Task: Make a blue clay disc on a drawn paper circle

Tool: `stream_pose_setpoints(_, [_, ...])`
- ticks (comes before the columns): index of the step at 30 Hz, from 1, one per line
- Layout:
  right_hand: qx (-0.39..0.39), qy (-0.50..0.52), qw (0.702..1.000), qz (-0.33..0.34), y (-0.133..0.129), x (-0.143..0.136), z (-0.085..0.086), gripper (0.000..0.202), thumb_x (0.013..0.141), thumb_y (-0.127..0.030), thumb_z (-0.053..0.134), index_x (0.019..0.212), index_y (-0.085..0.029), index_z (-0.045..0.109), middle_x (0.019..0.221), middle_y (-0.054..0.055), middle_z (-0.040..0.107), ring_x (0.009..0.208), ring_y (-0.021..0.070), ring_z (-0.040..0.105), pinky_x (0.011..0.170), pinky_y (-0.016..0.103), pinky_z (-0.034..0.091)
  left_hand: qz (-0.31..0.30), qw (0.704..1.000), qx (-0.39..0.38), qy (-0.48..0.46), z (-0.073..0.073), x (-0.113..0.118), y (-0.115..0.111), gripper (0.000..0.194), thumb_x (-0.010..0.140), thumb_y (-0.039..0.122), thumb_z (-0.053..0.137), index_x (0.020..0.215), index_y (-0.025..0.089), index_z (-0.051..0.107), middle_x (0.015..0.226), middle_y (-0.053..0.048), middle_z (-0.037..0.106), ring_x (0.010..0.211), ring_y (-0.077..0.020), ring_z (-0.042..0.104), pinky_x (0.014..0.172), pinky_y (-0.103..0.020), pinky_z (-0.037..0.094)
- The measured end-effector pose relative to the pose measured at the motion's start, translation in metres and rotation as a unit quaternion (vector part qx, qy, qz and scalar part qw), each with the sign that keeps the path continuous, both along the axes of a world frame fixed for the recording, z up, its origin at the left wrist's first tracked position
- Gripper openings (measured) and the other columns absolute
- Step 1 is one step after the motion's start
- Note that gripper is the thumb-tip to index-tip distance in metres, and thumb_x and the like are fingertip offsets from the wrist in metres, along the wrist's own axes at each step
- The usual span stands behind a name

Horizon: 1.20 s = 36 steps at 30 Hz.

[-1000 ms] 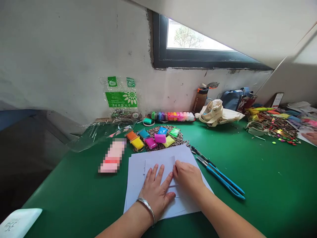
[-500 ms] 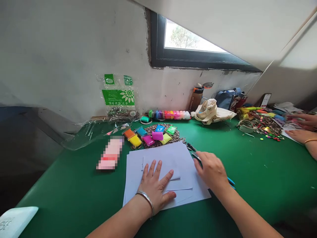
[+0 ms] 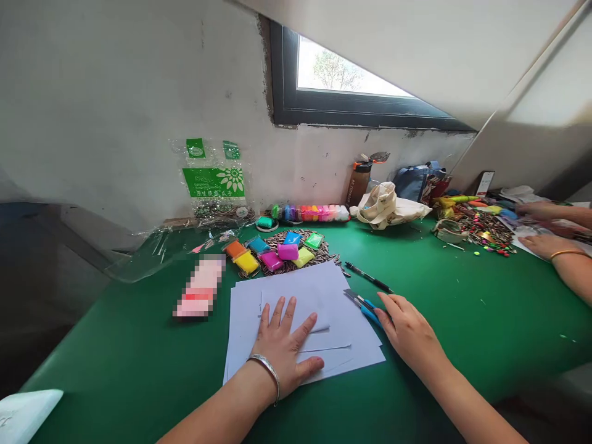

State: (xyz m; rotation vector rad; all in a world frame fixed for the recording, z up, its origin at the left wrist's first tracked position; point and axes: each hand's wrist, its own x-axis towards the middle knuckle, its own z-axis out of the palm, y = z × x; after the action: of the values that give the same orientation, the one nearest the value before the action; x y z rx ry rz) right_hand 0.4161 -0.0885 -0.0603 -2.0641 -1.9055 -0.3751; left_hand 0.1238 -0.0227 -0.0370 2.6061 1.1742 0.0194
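Observation:
My left hand [image 3: 287,342] lies flat, fingers spread, on a stack of white paper [image 3: 245,299]. A smaller folded piece is partly under its fingers. Thin lines and a cut edge show beside the thumb. At the stack's right edge, my right hand [image 3: 411,327] is closed around blue-handled scissors [image 3: 367,306]. Their dark blades point up and left over the paper, while the hand hides the rear of the handles. A black pen [image 3: 369,277] rests on the green table just beyond the scissors.
Colourful clay packets [image 3: 272,261] lie on striped sunflower seeds behind the paper. A clear seed bag [image 3: 215,185] leans on the wall. A bottle [image 3: 358,182] and a cloth bag [image 3: 383,206] stand farther right. Another person's hands [image 3: 546,245] are at the far right.
My right hand has moved back from the pen, leaving it uncovered. The scissors' blue handles now show in front of the hand. My left hand stays on the paper; the view has shifted slightly.

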Motion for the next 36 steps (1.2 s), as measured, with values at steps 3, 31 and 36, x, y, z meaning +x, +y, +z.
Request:
stream_pose_setpoints(3, [-0.028,-0.015,0.999,0.012,-0.007,-0.001,0.001,0.041,0.091,-0.046,0.041,0.114,-0.016,0.055,0.102,0.011,0.061,0.094,0.0252,0.056,0.078,0.037,0.045,0.000,1.000,0.006,-0.004,-0.001,0.000,0.000,0.070,0.078,0.073,0.039,0.140,0.044,0.024,0.154,-0.008,0.010,0.138,-0.0397,0.003,0.104,-0.065,0.002])
stream_pose_setpoints(31, [-0.116,0.067,0.980,0.145,-0.016,-0.038,0.031,0.029,0.089,-0.030,0.045,0.114,-0.027,0.059,0.099,0.005,0.060,0.085,0.0166,0.060,0.072,0.026,0.051,0.000,1.000,0.009,-0.003,0.003,0.002,-0.003,0.072,0.074,0.076,0.040,0.138,0.046,0.026,0.154,-0.007,0.011,0.138,-0.0403,0.004,0.100,-0.069,-0.003])
stream_pose_setpoints(36, [-0.166,0.099,0.968,0.162,-0.021,-0.034,0.037,0.029,0.089,-0.028,0.044,0.116,-0.030,0.057,0.100,0.004,0.059,0.084,0.0155,0.060,0.070,0.025,0.050,-0.001,1.000,0.003,-0.002,0.004,0.002,-0.003,0.072,0.074,0.076,0.040,0.138,0.046,0.026,0.154,-0.007,0.011,0.138,-0.0407,0.002,0.100,-0.069,-0.004])
